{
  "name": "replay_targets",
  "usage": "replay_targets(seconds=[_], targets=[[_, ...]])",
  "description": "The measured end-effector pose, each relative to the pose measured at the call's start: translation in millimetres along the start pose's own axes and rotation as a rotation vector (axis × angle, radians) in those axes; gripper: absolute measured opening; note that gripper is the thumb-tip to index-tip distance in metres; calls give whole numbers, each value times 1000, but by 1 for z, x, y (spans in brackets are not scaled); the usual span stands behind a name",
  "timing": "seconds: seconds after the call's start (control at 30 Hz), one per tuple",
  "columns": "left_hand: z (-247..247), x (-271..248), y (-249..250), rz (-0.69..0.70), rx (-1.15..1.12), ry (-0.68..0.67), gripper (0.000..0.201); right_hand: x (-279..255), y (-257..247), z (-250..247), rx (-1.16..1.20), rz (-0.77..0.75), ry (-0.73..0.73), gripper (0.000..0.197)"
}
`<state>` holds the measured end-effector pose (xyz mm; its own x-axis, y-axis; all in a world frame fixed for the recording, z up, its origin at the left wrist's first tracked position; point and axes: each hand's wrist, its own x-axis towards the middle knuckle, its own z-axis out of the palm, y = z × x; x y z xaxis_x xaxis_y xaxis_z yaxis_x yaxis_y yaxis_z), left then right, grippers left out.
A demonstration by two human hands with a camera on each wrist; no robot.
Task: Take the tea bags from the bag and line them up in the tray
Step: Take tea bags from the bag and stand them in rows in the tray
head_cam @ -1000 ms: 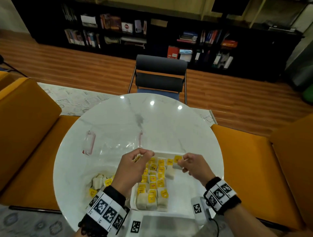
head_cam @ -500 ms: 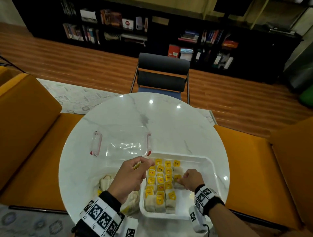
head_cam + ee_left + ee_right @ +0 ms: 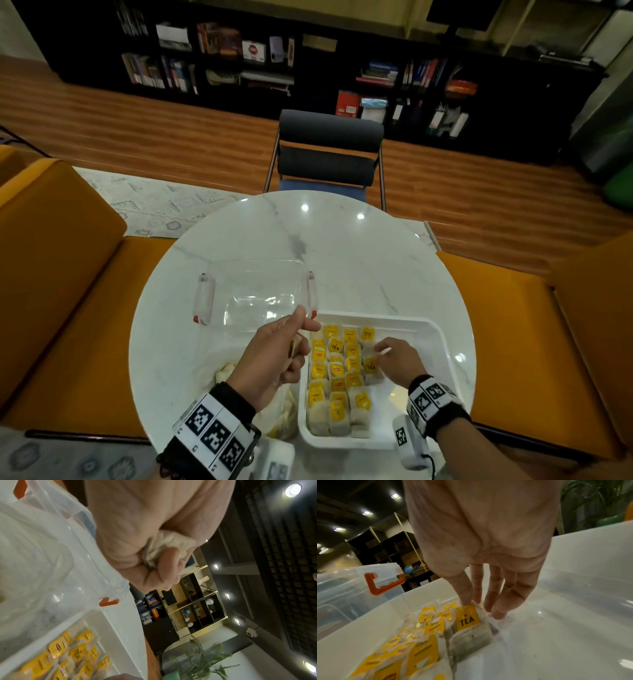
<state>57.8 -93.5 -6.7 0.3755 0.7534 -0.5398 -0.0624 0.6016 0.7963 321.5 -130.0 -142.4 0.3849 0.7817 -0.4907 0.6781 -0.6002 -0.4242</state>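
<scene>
A white tray (image 3: 442,346) lies on the round marble table, with several yellow-tagged tea bags (image 3: 337,371) lined up in its left half. My right hand (image 3: 394,356) reaches down into the tray; its thumb and fingertips touch the top of a tea bag with a yellow "TEA" tag (image 3: 467,616) at the right end of the rows. My left hand (image 3: 284,353) hovers at the tray's left edge, fingers curled round a crumpled tea bag (image 3: 164,550). The clear plastic bag (image 3: 281,411) with loose tea bags lies under my left wrist.
A clear lidded box with red clips (image 3: 257,298) stands just behind the tray. The tray's right half (image 3: 556,635) is bare. A dark chair (image 3: 329,154) faces the table's far side, and orange seats (image 3: 513,325) flank it.
My right hand came down from the tray's far edge into the tray and set a tea bag at the right of the rows. My left hand stayed beside the tray, still clutching its tea bag.
</scene>
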Motion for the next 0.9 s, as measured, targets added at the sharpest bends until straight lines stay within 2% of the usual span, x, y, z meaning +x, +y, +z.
replay_targets(seconds=[0.13,0.23,0.33,0.43,0.53,0.63,0.7,0.8,0.9], targets=[[-3,4,9,-178,-348,-68,44,-17,-20,-23,100,-86,78,11],[0,11,12,-262,-587,-134,40,-40,-50,-51,221,-262,154,2],[9,14,14,-274,-676,-173,34,-75,-87,-79,289,-460,255,4],[21,13,15,-275,-709,-212,34,-110,-116,-97,304,-609,242,5],[28,13,11,-279,-747,-240,40,-125,-125,-96,243,-647,164,12],[34,10,8,-275,-781,-241,42,-123,-120,-87,81,-647,165,23],[38,7,6,-280,-839,-265,39,-118,-116,-85,39,-642,176,23],[40,8,-2,-274,-859,-283,37,-114,-114,-94,75,-641,175,21],[42,12,-10,-288,-836,-245,31,-114,-114,-115,201,-629,103,16]])
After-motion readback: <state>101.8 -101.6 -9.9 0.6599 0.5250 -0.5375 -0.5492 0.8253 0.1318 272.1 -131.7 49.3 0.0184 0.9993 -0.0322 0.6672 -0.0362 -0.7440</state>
